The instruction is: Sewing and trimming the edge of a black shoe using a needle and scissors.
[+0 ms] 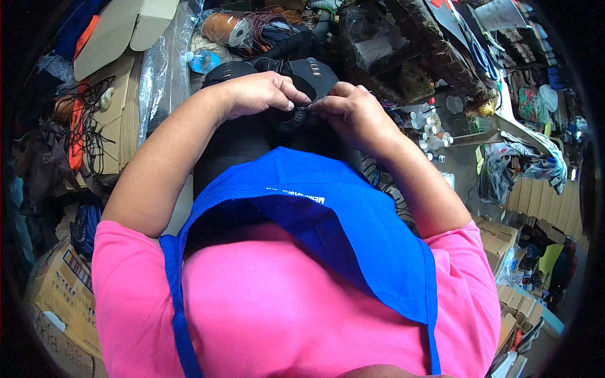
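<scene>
Over my lap, my left hand [268, 94] and my right hand [358, 116] are close together, fingertips nearly meeting. Both are closed in a pinch at the edge of a small black piece [291, 121] that has a ridged, stitched-looking border. Its full shape is lost against my dark clothing, and any thread or tool between the fingers is too small to make out. Just beyond the hands lies a larger black item [318, 77] with a row of lighter stitches or lacing on it. A blue apron [296, 176] hangs below my hands.
Ahead lie an orange-brown thread spool [225, 29], dark cords and a blue-labelled plastic bottle [203, 61]. Flattened cardboard [123, 113] and an orange strip [77, 129] stand at left. Several small bottles [435, 132] cluster at right, near plastic bags [498, 179] and cardboard boxes [495, 242].
</scene>
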Demonstrator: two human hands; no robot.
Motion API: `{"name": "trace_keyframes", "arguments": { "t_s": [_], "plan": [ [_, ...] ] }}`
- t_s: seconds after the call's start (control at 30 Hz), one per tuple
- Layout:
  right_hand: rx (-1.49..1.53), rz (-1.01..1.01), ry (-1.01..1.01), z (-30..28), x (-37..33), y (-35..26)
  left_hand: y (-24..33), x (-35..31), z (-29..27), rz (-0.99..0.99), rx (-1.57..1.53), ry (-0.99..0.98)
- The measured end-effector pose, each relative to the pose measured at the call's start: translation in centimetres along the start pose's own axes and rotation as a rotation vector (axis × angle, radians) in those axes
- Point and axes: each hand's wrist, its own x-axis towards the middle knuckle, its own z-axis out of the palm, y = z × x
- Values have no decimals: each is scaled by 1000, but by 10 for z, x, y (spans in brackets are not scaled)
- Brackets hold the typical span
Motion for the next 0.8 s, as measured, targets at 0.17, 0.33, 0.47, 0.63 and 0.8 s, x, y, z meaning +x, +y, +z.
{"name": "trace_keyframes", "arguments": {
  "t_s": [0.17, 0.33, 0.47, 0.63, 0.8],
  "plan": [
    [-285, -53, -204, -21, 20, -20, -1, 3, 0, 20, 32, -32],
    [-444, -168, -296, -27, 39, -23, 5, 4, -3, 76, 189, -23],
    [-375, -172, -378, -25, 51, -7, 7, 19, -4, 54, 348, 78],
    [14, -46, -323, -19, 44, 22, -1, 26, -11, 92, 266, 178],
    [34, 61, -273, -7, 43, 24, -7, 34, -10, 78, 292, 176]
  ]
}}
